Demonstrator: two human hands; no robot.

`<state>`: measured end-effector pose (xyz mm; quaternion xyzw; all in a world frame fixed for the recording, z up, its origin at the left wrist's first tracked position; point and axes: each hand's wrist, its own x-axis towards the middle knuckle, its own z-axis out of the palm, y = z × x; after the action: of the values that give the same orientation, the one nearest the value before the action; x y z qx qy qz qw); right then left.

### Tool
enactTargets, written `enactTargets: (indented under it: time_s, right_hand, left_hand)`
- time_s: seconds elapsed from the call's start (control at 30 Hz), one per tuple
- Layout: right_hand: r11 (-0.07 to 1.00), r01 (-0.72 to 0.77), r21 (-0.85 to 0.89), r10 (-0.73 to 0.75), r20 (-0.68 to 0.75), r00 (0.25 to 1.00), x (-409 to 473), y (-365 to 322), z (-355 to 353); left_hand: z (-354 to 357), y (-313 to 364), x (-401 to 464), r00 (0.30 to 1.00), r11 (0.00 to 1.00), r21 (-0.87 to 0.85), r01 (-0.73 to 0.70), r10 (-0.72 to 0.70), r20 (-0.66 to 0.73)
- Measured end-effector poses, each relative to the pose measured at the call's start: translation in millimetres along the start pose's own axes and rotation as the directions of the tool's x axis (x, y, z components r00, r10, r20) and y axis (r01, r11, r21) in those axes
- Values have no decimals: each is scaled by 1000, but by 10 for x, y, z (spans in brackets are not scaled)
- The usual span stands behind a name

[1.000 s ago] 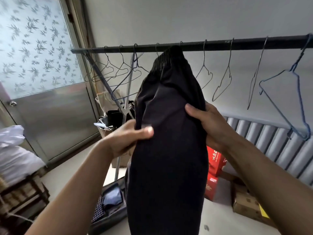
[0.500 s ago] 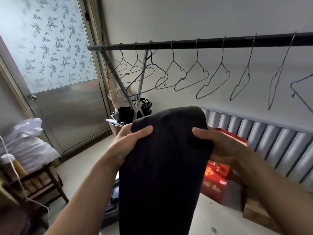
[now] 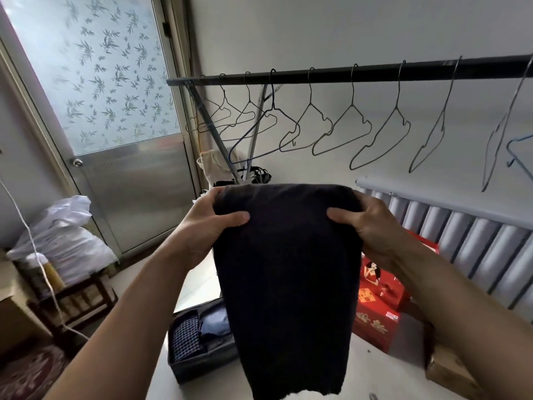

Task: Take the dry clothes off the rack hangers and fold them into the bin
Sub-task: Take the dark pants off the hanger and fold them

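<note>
Dark garment (image 3: 288, 278) held in mid-air, long axis vertical, folded top edge level, free hem hanging toward the floor. Left hand (image 3: 210, 223) pinches the top left corner, thumb in front; right hand (image 3: 366, 223) pinches the top right corner likewise; both grips closed on cloth. Bin (image 3: 199, 368) on the floor below left, folded clothes inside. Rack bar (image 3: 346, 75) above carries bare wire hangers (image 3: 343, 134), well apart from the garment.

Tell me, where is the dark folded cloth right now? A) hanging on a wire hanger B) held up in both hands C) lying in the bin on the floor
B: the left hand and the right hand each grip a top corner of the dark folded cloth, below the bare wire hangers.
</note>
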<state>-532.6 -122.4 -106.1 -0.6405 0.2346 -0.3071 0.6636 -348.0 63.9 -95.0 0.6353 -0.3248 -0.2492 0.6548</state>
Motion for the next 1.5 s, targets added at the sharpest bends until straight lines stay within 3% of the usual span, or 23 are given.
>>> enactTargets:
  time_s: [0.1,0.2,0.3,0.43,0.53,0.7,0.8,0.87,0.93,0.97,1.03,1.1,1.27,1.33,1.5]
  right_hand:
    - [1000,8,21,-5,-163,987,69,27,40]
    - [999,-7,43,9,-62,998,55,7,-21]
    - [980,70,-188,-60,54,997,-4,-18,-67]
    - [843,183,-505,-157,94,983,-49,-73,-51]
    - [785,212,-582,-148,156,977,-66,-140,-42]
    - [589,235,-774,-201,142,969,-92,-229,17]
    - [435,242,-867,-263,134,955,-76,-242,27]
    - [387,260,-885,-299,146,943,-53,-230,-8]
    - [521,291,-802,-299,147,943,-55,-229,-46]
    - [655,297,-695,-282,140,949,-70,-232,-56]
    - [873,282,-398,-239,157,958,-106,-232,-51]
    - [927,297,-231,-265,160,951,-101,-223,-28]
    - [947,315,-65,-311,70,948,-43,-255,174]
    - [951,306,-37,-305,29,952,-12,-275,238]
    - [964,256,73,-252,-58,966,67,-388,320]
  left_hand:
    - [42,-63,21,993,998,-38,-59,54,-106]
    - [54,-36,-4,989,988,64,-140,142,-40]
    - [-2,16,-18,983,922,345,-179,156,94]
    - [-73,73,18,978,714,669,-207,128,166]
    - [-136,84,44,976,673,707,-216,138,167]
    - [-198,93,29,979,820,538,-197,132,158]
    - [-184,85,34,968,704,665,-250,183,170]
    - [-173,81,42,963,620,740,-262,218,158]
    - [-195,88,55,956,585,771,-251,272,105]
    - [-213,96,55,954,636,733,-242,293,60]
    - [-219,124,20,970,880,425,-212,241,-15]
    - [-179,131,-13,992,992,35,-122,121,21]
    - [-78,-2,1,999,916,-398,-50,52,-3]
    - [-115,-112,-17,995,883,-468,-19,65,82]
    - [-101,-530,-236,968,829,-530,180,-55,243]
